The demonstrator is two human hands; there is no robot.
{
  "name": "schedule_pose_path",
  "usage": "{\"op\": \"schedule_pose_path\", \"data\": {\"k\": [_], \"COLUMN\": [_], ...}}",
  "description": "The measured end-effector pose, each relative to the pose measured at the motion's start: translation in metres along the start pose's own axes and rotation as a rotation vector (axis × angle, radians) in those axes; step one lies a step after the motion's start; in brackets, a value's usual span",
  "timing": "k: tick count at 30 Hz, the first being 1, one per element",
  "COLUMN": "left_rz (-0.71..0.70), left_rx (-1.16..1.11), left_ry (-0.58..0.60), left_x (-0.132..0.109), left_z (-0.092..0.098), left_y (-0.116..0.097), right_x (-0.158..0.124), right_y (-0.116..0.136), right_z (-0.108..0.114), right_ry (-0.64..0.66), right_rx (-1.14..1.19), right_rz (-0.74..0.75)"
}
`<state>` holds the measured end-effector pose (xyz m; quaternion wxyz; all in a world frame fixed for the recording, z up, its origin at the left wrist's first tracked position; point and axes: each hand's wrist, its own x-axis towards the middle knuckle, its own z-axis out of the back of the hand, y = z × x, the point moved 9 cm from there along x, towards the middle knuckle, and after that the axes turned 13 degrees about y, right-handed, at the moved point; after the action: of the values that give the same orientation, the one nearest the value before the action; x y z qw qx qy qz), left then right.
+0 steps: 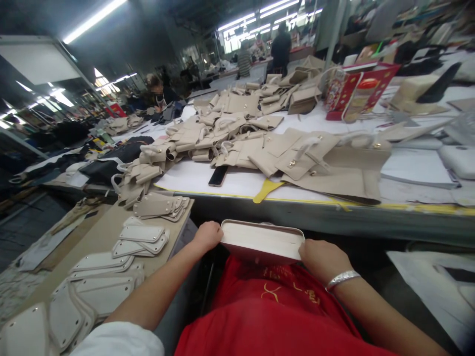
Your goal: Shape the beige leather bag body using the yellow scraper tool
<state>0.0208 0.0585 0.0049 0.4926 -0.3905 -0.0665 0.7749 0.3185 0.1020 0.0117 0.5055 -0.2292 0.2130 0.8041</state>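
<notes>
My left hand (209, 235) and my right hand (323, 258) grip the two ends of a pale, shallow, box-shaped piece (263, 240) with rounded corners and a dark rim. It is held over my red apron (267, 296), just in front of the table edge. Its exact kind I cannot tell, and the fingertips of both hands are partly hidden behind it. Beyond it on the table, beige bag pieces (297, 153) with pale handles and gold fittings lie in a heap. A black phone (218, 176) rests at the table's front.
Flat pale panels with rivets (104, 287) are stacked on a board at the left. A yellow strip-like piece (267, 189) hangs over the table edge. A red patterned bag (359, 89) and a jar stand at the back right. Other people work in the distance.
</notes>
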Motion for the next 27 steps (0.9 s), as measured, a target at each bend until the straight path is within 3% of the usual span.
{"op": "schedule_pose_path", "data": {"k": [4, 9, 14, 17, 20, 23, 25, 27], "left_rz": [-0.045, -0.095, -0.091, -0.107, -0.138, -0.222, -0.397, -0.671], "left_rx": [-0.319, -0.636, -0.765, -0.775, -0.564, -0.084, 0.234, 0.381], "left_ry": [0.174, 0.271, 0.348, 0.358, 0.314, 0.154, -0.056, -0.172], "left_x": [0.004, 0.020, 0.030, 0.030, 0.029, 0.024, 0.007, -0.023], "left_z": [-0.008, -0.019, -0.036, -0.039, -0.028, -0.007, 0.000, -0.020], "left_y": [0.023, 0.042, 0.042, 0.040, 0.038, 0.016, -0.023, -0.074], "right_x": [-0.001, 0.002, 0.010, 0.013, 0.009, 0.003, 0.000, -0.003], "right_y": [0.001, 0.005, 0.006, -0.001, -0.002, 0.004, 0.003, 0.000], "right_z": [0.001, -0.003, -0.008, -0.006, -0.001, 0.002, 0.003, 0.003], "right_ry": [0.015, 0.049, 0.074, 0.081, 0.056, 0.015, -0.014, -0.045], "right_rx": [-0.020, -0.093, -0.164, -0.081, -0.048, -0.093, -0.067, -0.032], "right_rz": [0.017, 0.051, 0.080, 0.011, -0.038, -0.030, -0.067, -0.108]}}
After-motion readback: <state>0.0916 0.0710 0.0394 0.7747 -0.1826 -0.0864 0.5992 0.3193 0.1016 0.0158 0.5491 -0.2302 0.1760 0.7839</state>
